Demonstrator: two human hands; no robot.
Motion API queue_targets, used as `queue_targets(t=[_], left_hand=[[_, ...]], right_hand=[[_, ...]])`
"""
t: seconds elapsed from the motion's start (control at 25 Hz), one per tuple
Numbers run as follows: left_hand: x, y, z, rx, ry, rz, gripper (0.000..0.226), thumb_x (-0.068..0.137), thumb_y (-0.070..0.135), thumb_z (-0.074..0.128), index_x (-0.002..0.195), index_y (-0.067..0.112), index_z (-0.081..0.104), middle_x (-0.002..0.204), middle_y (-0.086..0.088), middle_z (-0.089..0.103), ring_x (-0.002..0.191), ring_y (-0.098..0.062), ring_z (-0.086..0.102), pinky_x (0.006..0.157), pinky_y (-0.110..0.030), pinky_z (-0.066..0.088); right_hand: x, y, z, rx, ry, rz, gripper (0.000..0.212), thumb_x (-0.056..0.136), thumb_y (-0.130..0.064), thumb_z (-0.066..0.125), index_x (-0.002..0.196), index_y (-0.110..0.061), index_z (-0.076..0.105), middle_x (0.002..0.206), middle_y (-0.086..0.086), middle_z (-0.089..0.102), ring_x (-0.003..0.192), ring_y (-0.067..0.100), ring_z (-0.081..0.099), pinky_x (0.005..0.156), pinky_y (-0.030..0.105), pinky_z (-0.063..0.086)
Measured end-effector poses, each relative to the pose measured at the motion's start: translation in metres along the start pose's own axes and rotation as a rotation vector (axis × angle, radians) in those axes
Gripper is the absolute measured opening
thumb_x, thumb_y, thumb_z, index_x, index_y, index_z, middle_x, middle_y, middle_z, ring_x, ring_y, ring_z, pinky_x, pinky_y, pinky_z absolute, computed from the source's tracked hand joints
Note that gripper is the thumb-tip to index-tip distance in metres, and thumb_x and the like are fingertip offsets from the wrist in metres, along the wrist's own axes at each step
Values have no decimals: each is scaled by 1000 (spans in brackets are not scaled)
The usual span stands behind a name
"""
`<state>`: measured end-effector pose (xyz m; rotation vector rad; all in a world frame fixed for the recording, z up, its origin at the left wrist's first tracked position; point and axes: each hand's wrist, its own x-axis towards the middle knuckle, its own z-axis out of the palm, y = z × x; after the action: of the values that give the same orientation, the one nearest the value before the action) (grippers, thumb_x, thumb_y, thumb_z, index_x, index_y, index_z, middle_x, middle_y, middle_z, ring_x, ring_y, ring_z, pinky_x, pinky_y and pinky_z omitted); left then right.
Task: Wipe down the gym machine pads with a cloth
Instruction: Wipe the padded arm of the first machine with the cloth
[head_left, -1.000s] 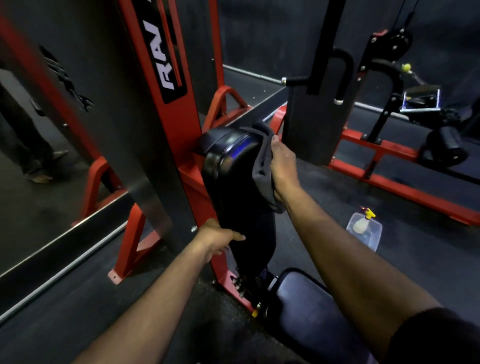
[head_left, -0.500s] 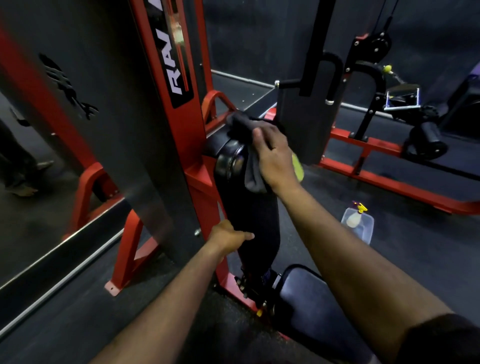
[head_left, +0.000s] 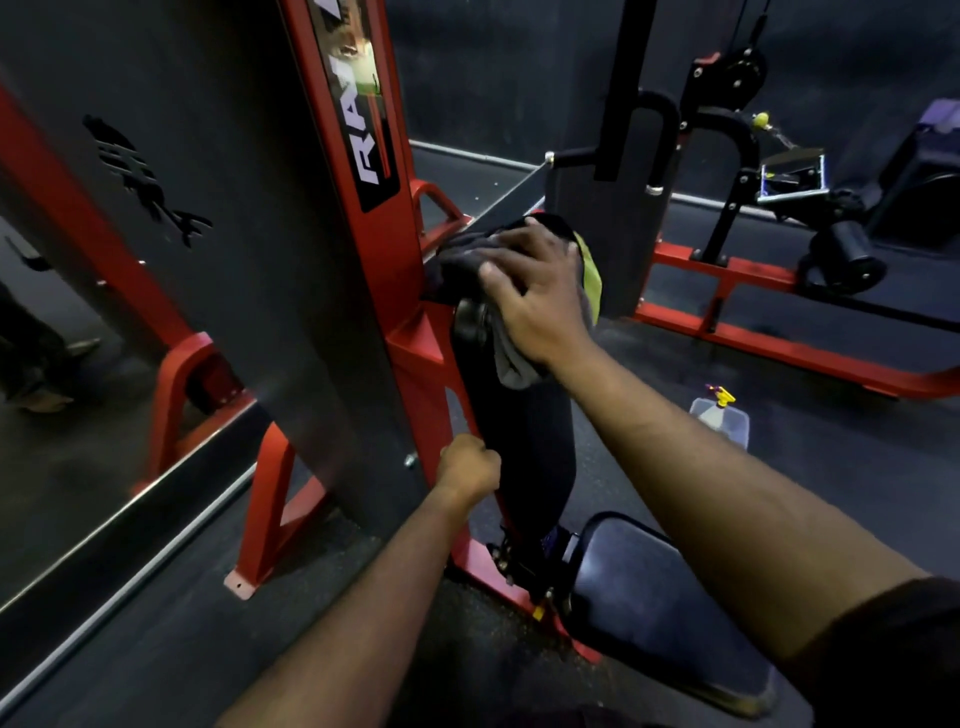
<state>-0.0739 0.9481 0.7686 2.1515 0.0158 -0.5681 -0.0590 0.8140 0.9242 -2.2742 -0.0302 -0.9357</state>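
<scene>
While my left hand (head_left: 467, 465) grips the pad (head_left: 524, 436) edge to steady it, my right hand (head_left: 530, 296), fingers spread, presses the cloth (head_left: 467, 260) beneath it onto the pad's top.

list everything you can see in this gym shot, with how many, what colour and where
back pad: one, black, upright on the red frame, centre
cloth: one, dark grey with a yellow-green part, over the pad's top
seat pad: one, black, lower right
machine frame: one, red, left of the back pad
spray bottle: one, clear with yellow nozzle, on the floor at right
right hand: one, pressing the cloth
left hand: one, gripping the pad's lower left edge
</scene>
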Motion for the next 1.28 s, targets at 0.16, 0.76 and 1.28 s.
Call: queue_targets(t=[0.16, 0.76, 1.28], left_hand=[[8, -9, 4, -66, 45, -27, 21, 54, 15, 37, 49, 4, 54, 73, -27, 69, 75, -40, 73, 73, -53, 60], [-32, -3, -24, -662, -6, -144, 37, 99, 2, 34, 86, 17, 64, 73, -2, 68, 68, -19, 64, 73, -34, 53], [-25, -33, 9, -917, -69, -164, 58, 104, 60, 21, 91, 24, 64, 81, 6, 68, 85, -12, 62, 102, -41, 44]], right_hand=[[-11, 12, -3, -132, -70, -369, 37, 88, -45, 61, 119, -30, 72, 126, 1, 63, 142, 30, 40, 116, 62, 20], [-114, 2, 43, -573, 102, -447, 64, 74, -39, 74, 136, -40, 58, 131, 5, 37, 115, 25, 49, 89, 46, 47], [-83, -24, 64, -90, 336, 130, 84, 88, -41, 69, 147, 3, 30, 153, 41, 25, 146, 51, 22, 116, 63, 24]])
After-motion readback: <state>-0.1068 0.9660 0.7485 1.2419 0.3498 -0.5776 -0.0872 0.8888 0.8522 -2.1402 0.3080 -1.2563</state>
